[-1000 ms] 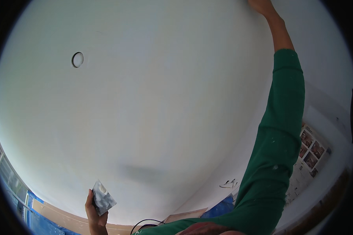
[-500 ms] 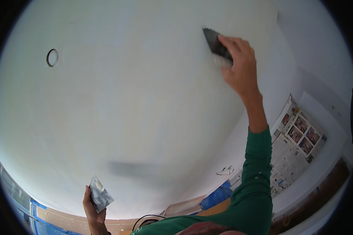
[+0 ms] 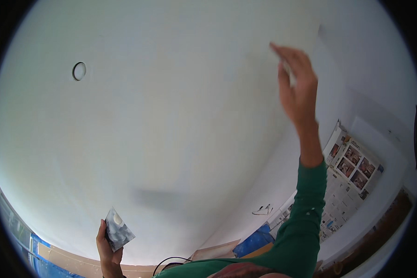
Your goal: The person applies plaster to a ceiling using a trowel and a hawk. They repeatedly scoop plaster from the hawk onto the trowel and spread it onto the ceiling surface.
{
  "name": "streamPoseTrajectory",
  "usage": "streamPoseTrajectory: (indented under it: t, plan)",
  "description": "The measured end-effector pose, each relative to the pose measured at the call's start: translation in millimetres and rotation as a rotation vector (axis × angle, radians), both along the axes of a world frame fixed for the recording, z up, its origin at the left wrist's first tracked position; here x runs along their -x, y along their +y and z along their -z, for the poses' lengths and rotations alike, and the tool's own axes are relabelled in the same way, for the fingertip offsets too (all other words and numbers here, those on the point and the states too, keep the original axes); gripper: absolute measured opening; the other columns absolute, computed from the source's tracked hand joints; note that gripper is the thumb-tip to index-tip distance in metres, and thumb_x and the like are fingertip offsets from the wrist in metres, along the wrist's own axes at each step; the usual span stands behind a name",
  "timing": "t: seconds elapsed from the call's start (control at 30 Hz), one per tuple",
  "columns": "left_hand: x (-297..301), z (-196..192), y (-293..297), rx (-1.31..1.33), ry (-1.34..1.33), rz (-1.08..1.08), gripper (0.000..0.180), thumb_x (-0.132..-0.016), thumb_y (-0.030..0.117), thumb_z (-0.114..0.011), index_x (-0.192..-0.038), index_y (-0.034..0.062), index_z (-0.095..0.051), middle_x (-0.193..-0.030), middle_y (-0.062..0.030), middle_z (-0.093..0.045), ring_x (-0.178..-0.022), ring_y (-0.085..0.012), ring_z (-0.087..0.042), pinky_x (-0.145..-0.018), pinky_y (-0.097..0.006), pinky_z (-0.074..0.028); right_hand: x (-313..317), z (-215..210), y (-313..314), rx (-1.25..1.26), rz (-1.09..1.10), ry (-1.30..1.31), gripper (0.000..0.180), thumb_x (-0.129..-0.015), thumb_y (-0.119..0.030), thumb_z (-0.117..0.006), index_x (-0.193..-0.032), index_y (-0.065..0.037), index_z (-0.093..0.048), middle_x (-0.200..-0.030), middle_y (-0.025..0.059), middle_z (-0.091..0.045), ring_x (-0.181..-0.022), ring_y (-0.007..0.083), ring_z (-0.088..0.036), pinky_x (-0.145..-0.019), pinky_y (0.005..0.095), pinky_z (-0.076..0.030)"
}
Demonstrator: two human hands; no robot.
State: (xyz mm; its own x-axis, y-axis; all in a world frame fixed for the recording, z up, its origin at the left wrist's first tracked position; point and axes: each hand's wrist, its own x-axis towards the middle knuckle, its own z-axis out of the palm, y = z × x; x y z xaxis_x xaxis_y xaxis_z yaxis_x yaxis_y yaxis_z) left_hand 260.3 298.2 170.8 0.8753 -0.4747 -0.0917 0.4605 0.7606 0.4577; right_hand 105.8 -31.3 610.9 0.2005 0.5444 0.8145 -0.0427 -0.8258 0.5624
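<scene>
Within left fingers point(image 3: 101, 231) | grey plate point(image 3: 119, 233) | corner up | long axis down-right

Between seven and eight o'clock, a flat, squarish, smeared grey plate point(image 3: 120, 236) carries a cream-coloured dab point(image 3: 117, 218) — beyond, a broad off-white surface point(image 3: 171, 129) bears a round, dark-rimmed white disc point(image 3: 79, 71) at ten o'clock.

Ceiling point(image 3: 171, 129) looks pretty smooth and matt, smeared plate point(image 3: 119, 234) looks like metal, sleeve point(image 3: 306, 215) is matt cloth, newspaper point(image 3: 340, 199) is plain paper.
</scene>
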Motion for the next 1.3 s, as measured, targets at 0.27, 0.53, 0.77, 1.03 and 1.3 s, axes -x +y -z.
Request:
streamPoseTrajectory:
  t: [0.27,0.53,0.77,1.03,1.3]
  plan:
    - [-4,40,-3,0.046,-0.015,-0.060,0.042,-0.105,0.040,-0.054,-0.125,0.0033,-0.061,-0.116,-0.0068,-0.068,-0.108,-0.0210,-0.065,-0.097,-0.040,-0.049,-79,-245,-6,0.215,0.116,-0.165,0.025,-0.089,-0.002,-0.054,-0.108,0.008,-0.066,-0.103,0.0270,-0.066,-0.102,0.0429,-0.063,-0.094,0.0462,-0.048]
    - [0,40,-5,-0.030,0.084,-0.106,0.037,-0.103,0.041,-0.058,-0.118,0.0084,-0.065,-0.104,-0.0020,-0.070,-0.096,-0.0161,-0.066,-0.091,-0.034,-0.050,-128,-297,-17,0.278,0.238,-0.154,0.028,-0.088,-0.001,-0.049,-0.108,0.007,-0.067,-0.110,0.0283,-0.064,-0.108,0.0442,-0.060,-0.098,0.0494,-0.047]
    - [-3,44,-6,0.009,0.065,-0.085,0.037,-0.102,0.042,-0.059,-0.118,0.0091,-0.066,-0.105,-0.0016,-0.070,-0.097,-0.0159,-0.066,-0.091,-0.034,-0.050,-135,-298,-4,0.137,0.323,-0.085,0.037,-0.086,0.000,-0.048,-0.117,0.004,-0.068,-0.118,0.0280,-0.064,-0.114,0.0433,-0.059,-0.102,0.0478,-0.046]
    - [-3,43,-7,0.001,0.060,-0.099,0.040,-0.105,0.041,-0.054,-0.118,0.0048,-0.063,-0.107,-0.0057,-0.068,-0.099,-0.0196,-0.066,-0.092,-0.038,-0.051,-105,-196,17,0.094,0.318,-0.012,0.034,-0.086,0.000,-0.053,-0.115,0.005,-0.068,-0.116,0.0237,-0.066,-0.112,0.0383,-0.060,-0.101,0.0441,-0.048]
    - [-5,35,-4,-0.015,0.074,-0.063,0.042,-0.105,0.042,-0.054,-0.121,0.0041,-0.063,-0.109,-0.0064,-0.068,-0.101,-0.0202,-0.066,-0.092,-0.039,-0.052,-94,-53,3,0.289,0.230,0.038,0.050,-0.072,-0.002,-0.069,-0.123,-0.005,-0.066,-0.115,0.0086,-0.066,-0.105,0.0319,-0.059,-0.089,0.0431,-0.047]
